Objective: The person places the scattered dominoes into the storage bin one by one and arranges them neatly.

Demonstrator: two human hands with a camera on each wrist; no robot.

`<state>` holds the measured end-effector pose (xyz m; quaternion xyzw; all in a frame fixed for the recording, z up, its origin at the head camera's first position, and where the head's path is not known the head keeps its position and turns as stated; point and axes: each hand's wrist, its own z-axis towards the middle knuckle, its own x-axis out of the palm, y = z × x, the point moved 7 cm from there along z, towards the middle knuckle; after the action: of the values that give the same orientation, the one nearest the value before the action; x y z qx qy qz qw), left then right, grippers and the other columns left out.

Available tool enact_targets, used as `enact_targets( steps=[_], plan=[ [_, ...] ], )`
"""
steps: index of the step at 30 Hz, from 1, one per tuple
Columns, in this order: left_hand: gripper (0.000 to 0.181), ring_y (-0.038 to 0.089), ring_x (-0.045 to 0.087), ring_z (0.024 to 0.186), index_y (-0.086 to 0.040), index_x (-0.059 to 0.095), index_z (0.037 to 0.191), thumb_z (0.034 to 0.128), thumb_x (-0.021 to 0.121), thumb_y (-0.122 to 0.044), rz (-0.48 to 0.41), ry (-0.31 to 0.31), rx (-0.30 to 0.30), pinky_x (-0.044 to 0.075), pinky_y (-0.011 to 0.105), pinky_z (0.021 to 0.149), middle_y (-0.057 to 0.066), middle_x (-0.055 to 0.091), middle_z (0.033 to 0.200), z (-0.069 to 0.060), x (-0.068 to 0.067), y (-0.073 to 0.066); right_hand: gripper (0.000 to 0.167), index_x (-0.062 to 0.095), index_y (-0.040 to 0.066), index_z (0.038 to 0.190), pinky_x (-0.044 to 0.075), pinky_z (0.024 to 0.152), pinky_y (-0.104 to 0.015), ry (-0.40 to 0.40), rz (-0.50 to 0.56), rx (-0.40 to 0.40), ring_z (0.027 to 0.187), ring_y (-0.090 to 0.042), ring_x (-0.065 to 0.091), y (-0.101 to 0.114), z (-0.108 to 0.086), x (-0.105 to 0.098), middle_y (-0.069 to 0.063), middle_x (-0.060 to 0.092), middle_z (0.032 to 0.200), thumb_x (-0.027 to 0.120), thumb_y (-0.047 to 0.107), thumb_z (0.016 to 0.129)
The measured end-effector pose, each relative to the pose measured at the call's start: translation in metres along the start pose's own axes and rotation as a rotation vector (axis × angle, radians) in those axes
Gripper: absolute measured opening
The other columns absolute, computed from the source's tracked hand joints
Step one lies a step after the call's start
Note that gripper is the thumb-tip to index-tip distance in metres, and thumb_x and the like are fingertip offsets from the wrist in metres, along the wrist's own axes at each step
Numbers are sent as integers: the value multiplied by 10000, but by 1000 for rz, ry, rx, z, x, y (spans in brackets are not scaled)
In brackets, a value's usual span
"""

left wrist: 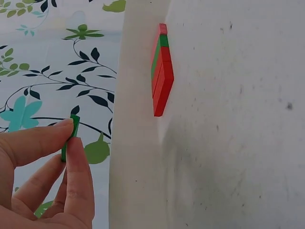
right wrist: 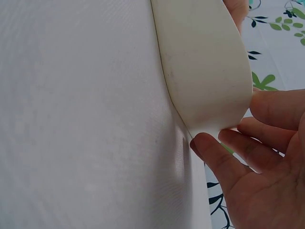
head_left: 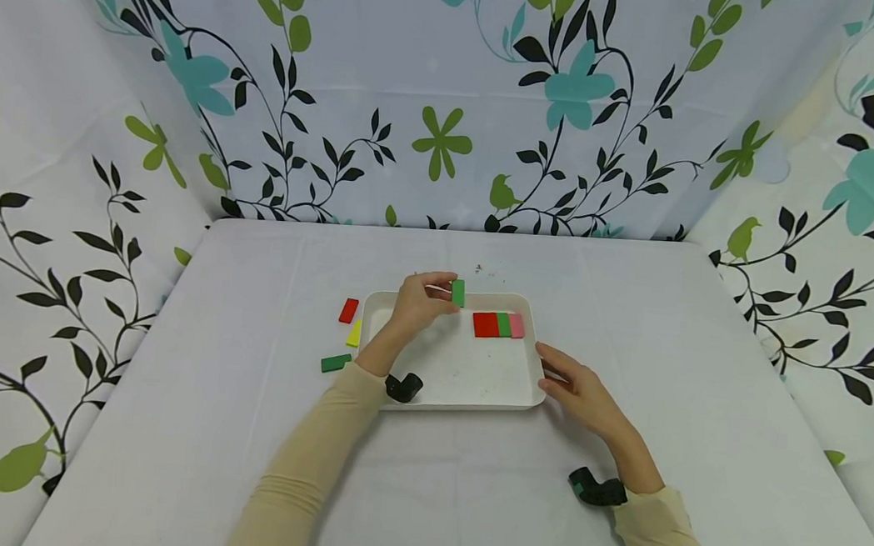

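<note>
My left hand (head_left: 418, 304) pinches a green block (head_left: 458, 293) upright between thumb and fingers, over the back edge of a white tray (head_left: 430, 394). The left wrist view shows the same green block (left wrist: 75, 126) in the fingertips of the left hand (left wrist: 52, 176). Inside the tray, toward its back right, red blocks (head_left: 485, 325), a green block (head_left: 505, 325) and a pink block (head_left: 516, 325) lie side by side, touching. At the tray's right end, my right hand (head_left: 583, 395) touches the rim; in the right wrist view the right hand (right wrist: 267, 157) has its fingertips against the tray's corner (right wrist: 209, 95).
Left of the tray lie a red block (head_left: 348, 310), a yellow block (head_left: 354, 333) partly behind the tray's edge, and a green block (head_left: 335, 363). Small dark specks mark the white table (head_left: 247, 428) behind the tray. Patterned cloth (head_left: 449, 73) hangs behind and at both sides.
</note>
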<state>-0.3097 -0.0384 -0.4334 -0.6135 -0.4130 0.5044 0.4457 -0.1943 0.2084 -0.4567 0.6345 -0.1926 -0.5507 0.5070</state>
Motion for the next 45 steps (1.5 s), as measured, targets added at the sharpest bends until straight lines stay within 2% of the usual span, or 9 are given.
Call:
enact_targets(
  steps=[3,5,10,12,17,25,30,38,45],
  plan=[
    [512,252,646,1012,-59,663,1253,768,770,64,-7,3,3,561,235,780,123,624,1131,1,2,2,568,341,-99,1461,463,986,-198,-4,-1,-2,1300,-506,439,1,0,0,-316,340,1503,579,44,965],
    [509,255,651,1003,-54,674,1233,754,772,84,-23,11,0,557,227,770,127,624,1111,2,4,4,570,341,-98,1461,444,977,-152,-4,4,2,1302,-502,440,1,0,-1,-312,340,1505,580,40,962],
    [508,250,651,1005,-55,679,1224,747,772,96,-44,51,-38,551,224,764,127,629,1102,1,11,10,574,329,-96,1468,460,1015,-373,6,19,18,1318,-491,433,2,1,0,-301,327,1519,573,37,966],
    [500,242,645,997,-58,681,1219,750,776,86,-42,65,-54,549,230,768,127,638,1100,1,13,13,572,327,-100,1467,447,1016,-419,7,22,20,1319,-493,430,2,2,0,-303,323,1520,570,35,967],
    [469,212,613,929,-62,700,1179,738,797,67,-22,80,-83,522,222,728,127,658,1054,1,17,18,565,338,-101,1461,466,1015,-294,-1,14,13,1310,-496,437,3,1,0,-307,334,1512,573,24,963],
    [493,171,588,840,-58,712,1159,698,820,80,40,79,-110,497,186,648,104,661,989,5,22,28,566,323,-115,1461,428,1009,-482,6,10,24,1321,-497,426,2,1,0,-312,314,1520,565,25,968],
    [490,162,593,814,-37,714,1152,691,817,94,56,79,-110,493,183,646,105,663,963,6,25,32,562,326,-119,1457,430,1002,-492,3,3,26,1312,-504,433,2,0,0,-319,316,1515,564,33,971],
    [466,139,583,822,-41,732,1126,688,813,97,27,72,-114,490,172,653,91,674,932,5,26,37,565,323,-102,1467,430,1006,-486,7,12,34,1322,-500,423,0,-1,2,-311,307,1524,561,38,974],
    [459,141,582,812,-51,734,1126,695,815,83,37,75,-117,500,177,627,84,673,925,5,26,37,563,326,-107,1464,426,1007,-486,4,10,26,1319,-502,425,3,-2,1,-313,313,1520,562,27,970]
  ],
)
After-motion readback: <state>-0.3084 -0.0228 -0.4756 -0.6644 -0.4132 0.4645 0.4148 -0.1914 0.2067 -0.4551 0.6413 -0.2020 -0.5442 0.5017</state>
